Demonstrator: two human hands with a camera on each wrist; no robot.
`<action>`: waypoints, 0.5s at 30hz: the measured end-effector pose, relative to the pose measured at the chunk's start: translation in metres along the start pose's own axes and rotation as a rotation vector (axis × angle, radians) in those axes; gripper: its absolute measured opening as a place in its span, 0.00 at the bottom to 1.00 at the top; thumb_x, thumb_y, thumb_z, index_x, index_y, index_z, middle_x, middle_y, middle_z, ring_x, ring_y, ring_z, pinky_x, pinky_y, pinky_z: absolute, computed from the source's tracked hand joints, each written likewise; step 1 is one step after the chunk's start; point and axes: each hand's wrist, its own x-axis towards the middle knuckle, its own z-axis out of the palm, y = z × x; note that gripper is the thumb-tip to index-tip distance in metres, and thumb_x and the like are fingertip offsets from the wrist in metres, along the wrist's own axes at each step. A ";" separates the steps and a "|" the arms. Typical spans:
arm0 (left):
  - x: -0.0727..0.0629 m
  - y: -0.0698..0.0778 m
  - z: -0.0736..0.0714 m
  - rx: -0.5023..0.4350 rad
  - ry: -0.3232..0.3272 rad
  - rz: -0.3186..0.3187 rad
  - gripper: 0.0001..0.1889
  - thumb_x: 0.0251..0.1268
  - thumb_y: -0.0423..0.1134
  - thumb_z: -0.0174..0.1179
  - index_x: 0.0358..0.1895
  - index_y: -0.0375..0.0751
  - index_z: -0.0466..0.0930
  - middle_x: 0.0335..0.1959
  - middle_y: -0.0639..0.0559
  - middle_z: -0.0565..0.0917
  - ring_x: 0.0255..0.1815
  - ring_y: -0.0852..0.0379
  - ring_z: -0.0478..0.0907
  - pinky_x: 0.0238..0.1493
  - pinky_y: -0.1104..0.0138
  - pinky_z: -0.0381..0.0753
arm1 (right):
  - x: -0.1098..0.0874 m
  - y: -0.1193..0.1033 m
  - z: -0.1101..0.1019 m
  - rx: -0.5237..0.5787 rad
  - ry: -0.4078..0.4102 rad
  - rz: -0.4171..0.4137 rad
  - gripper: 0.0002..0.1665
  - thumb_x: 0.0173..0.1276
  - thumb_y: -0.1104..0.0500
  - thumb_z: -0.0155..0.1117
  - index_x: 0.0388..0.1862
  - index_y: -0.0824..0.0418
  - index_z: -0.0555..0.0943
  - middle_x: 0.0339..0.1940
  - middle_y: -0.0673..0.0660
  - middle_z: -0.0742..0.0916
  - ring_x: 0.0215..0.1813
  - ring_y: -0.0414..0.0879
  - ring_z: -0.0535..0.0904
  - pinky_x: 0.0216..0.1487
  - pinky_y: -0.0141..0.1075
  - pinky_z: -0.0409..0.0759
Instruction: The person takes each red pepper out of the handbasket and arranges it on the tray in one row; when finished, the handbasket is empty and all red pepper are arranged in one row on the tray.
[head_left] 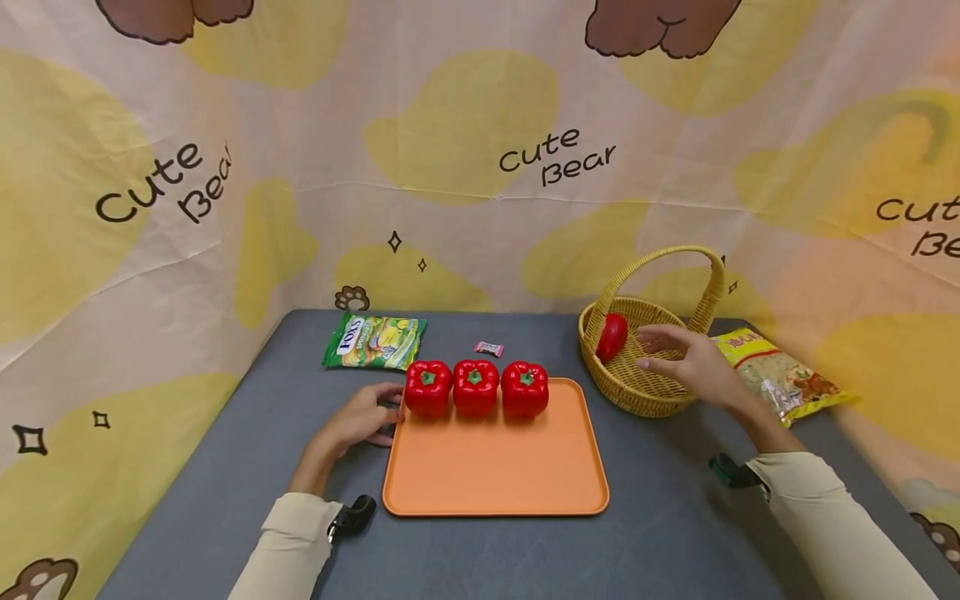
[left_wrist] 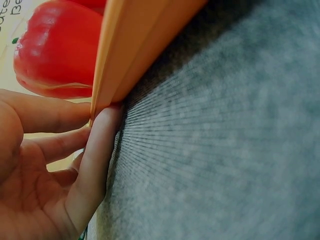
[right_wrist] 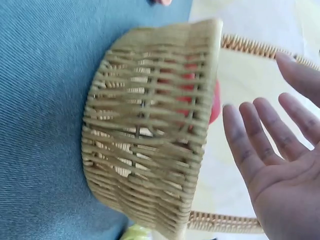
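An orange tray point(head_left: 495, 467) carries three red bell peppers point(head_left: 475, 388) with green stems, lined up along its far edge. My left hand point(head_left: 365, 417) is at the tray's left side; in the left wrist view its fingertips point(left_wrist: 102, 122) pinch the rim close to the leftmost pepper. On the right, my right hand point(head_left: 686, 360) hovers over the wicker basket point(head_left: 637, 402) with its fingers spread and nothing in them. Inside the basket, against its left wall, lies another red item point(head_left: 612, 337), partly visible through the weave in the right wrist view.
Behind the tray's left corner lies a green FOX'S candy bag point(head_left: 375, 342), and a small pink wrapped candy point(head_left: 489, 348) is beyond the peppers. A yellow food packet point(head_left: 780, 375) lies right of the basket, whose tall handle point(head_left: 663, 252) arches over it. A printed cloth hangs behind the table.
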 end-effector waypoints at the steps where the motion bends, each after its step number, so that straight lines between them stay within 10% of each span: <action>1: 0.000 0.000 0.000 0.004 -0.001 0.000 0.32 0.72 0.33 0.58 0.77 0.27 0.66 0.67 0.32 0.75 0.53 0.46 0.83 0.40 0.55 0.93 | 0.003 0.002 -0.002 0.019 -0.012 0.016 0.30 0.74 0.54 0.72 0.72 0.61 0.78 0.63 0.63 0.86 0.60 0.52 0.84 0.51 0.23 0.82; 6: 0.001 -0.002 0.000 0.002 0.006 -0.003 0.31 0.71 0.33 0.58 0.76 0.27 0.67 0.68 0.32 0.76 0.53 0.45 0.83 0.39 0.55 0.93 | 0.016 0.008 -0.010 0.115 -0.056 0.080 0.33 0.76 0.53 0.70 0.75 0.63 0.75 0.67 0.66 0.84 0.55 0.34 0.83 0.52 0.28 0.86; 15: 0.003 -0.004 -0.001 -0.010 0.010 -0.012 0.31 0.71 0.32 0.57 0.76 0.29 0.68 0.69 0.33 0.76 0.53 0.46 0.84 0.40 0.55 0.93 | 0.033 0.017 -0.018 0.268 -0.119 0.186 0.41 0.80 0.49 0.65 0.82 0.67 0.64 0.76 0.72 0.73 0.52 0.33 0.86 0.53 0.32 0.88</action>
